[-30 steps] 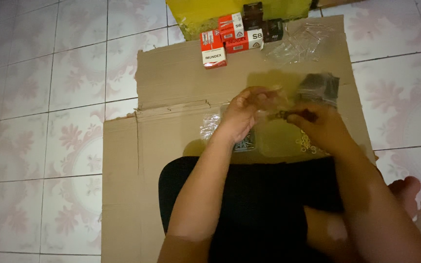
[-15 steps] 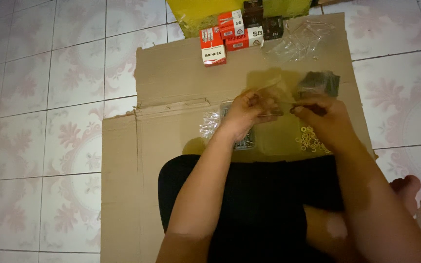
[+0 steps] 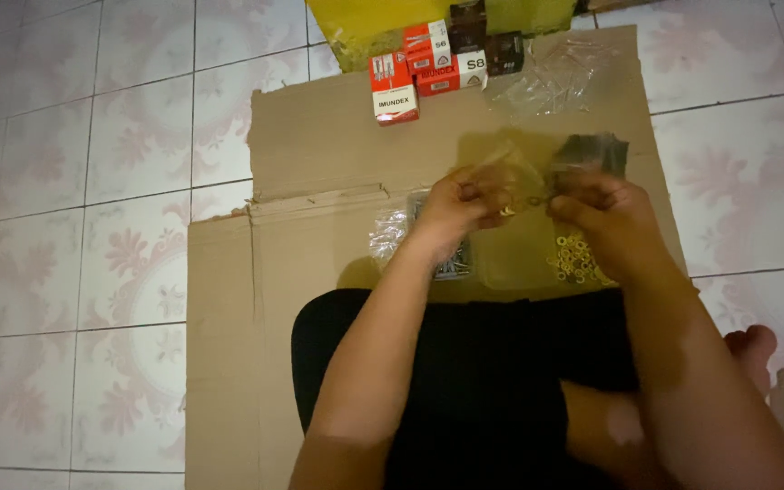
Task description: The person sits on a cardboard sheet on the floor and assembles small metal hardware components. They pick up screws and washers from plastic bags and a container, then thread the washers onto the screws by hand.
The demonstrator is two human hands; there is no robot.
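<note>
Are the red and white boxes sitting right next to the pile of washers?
No, the red and white boxes lie at the cardboard sheet's far edge, while the washers lie near the right hand.

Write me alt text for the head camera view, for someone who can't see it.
Seen from above, a seated person's left hand and right hand meet over a flattened cardboard sheet on a tiled floor, pinching something small between them. Brass-coloured washers, a clear bag of screws and red-and-white small boxes lie nearby.
</note>
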